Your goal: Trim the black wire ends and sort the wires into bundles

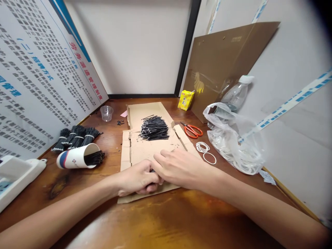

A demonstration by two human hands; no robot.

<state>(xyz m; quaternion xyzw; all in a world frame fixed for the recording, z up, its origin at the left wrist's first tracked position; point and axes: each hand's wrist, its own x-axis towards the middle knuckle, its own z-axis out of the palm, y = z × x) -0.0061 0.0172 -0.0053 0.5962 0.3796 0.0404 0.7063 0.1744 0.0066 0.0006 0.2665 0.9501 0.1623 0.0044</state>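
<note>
**Hands Closed Over a Small Bunch at the Near Edge of the Cardboard**

The left hand point(138, 180) is curled shut around something dark, apparently a small bunch of black sticks; most of it is hidden. The right hand point(178, 166) lies flat over the left, fingers extended, pressing down; whether it grips anything cannot be told. Both rest on the flattened cardboard point(135, 148), well short of the loose pile of black sticks point(154, 128) at its far part.

Risks, as judged:
- The bunch may splay or slip, because the grip covers only part of it.
- A forearm sweep may scatter the loose pile.
- The loose rubber bands point(206, 152) lie just beside the right wrist and may be knocked away.

Containers:
- The paper cup point(77, 157) lies on its side, black sticks protruding from its mouth; it may roll.
- The clear plastic cup point(106, 113) stands upright, apparently empty.
- The plastic bag point(233, 141) holds white rubber bands.
- The plastic bottle point(237, 95) leans behind the bag; contents unclear.
</note>
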